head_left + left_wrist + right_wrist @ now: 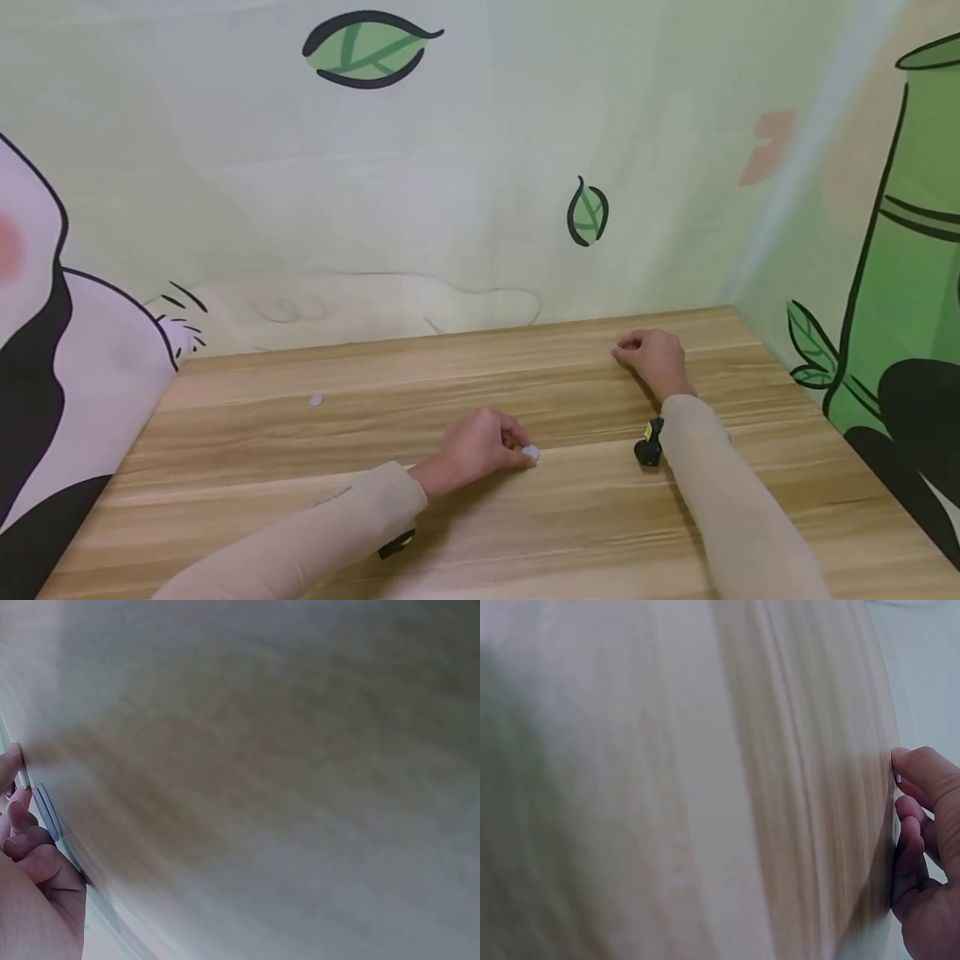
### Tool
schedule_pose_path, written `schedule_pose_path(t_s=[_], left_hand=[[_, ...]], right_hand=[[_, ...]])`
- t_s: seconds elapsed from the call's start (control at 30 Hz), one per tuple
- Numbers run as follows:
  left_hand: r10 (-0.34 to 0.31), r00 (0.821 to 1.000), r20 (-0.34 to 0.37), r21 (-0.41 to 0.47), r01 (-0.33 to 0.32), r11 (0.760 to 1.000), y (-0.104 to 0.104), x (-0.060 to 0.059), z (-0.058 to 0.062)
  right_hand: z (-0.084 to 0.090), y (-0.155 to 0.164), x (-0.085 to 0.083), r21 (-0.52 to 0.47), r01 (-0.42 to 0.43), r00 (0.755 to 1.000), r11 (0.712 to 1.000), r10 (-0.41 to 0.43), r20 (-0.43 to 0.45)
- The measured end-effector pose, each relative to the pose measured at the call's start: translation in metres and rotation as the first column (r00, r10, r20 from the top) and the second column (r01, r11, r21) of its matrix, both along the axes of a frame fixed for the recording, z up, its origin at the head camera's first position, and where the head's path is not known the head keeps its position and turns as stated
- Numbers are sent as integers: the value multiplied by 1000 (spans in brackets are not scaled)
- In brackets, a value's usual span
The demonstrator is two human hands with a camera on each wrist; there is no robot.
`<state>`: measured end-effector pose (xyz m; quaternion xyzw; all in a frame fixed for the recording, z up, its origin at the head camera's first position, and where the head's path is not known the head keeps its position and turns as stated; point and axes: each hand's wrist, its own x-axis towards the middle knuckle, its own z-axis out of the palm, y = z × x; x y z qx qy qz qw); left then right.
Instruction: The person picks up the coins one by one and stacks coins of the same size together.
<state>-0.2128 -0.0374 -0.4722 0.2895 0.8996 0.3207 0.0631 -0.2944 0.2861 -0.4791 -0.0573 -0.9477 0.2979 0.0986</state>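
My left hand (pixel 517 443) rests on the wooden table (pixel 570 533) near its middle and pinches a small white disc (pixel 531 452) at its fingertips against the surface. In the left wrist view the curled fingers (pixel 22 840) hold that disc (pixel 25 777) edge-on at the left border. My right hand (pixel 626 346) lies farther back and to the right, fingers curled with the tips on the table, pinching what looks like another small white disc (pixel 617 350). The right wrist view shows its fingers (pixel 919 825) curled at the table's edge. A third white disc (pixel 316 401) lies loose at the left.
The table is bounded by a printed cloth backdrop (pixel 465 167) behind and on both sides, close to the back and right edges. Black wrist-camera mounts (pixel 648 446) sit on both sleeved forearms. Bare wood stretches across the front and left.
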Motion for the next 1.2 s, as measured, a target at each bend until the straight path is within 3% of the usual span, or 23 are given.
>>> schedule_pose_path(t_s=[0.5, 0.97, 1.2], left_hand=[[9, 1000, 8, -3, -9, 1000, -1, 0, 1], [23, 1000, 19, -9, -23, 1000, -1, 1, -1], [19, 1000, 9, -10, -19, 1000, 0, 1, 0]], right_hand=[[5, -7, 1, -26, 14, 1000, 1000, -13, 25], [7, 1, 7, 9, -119, 991, 993, 119, -67], [10, -1, 19, 31, -185, 981, 982, 187, -59]])
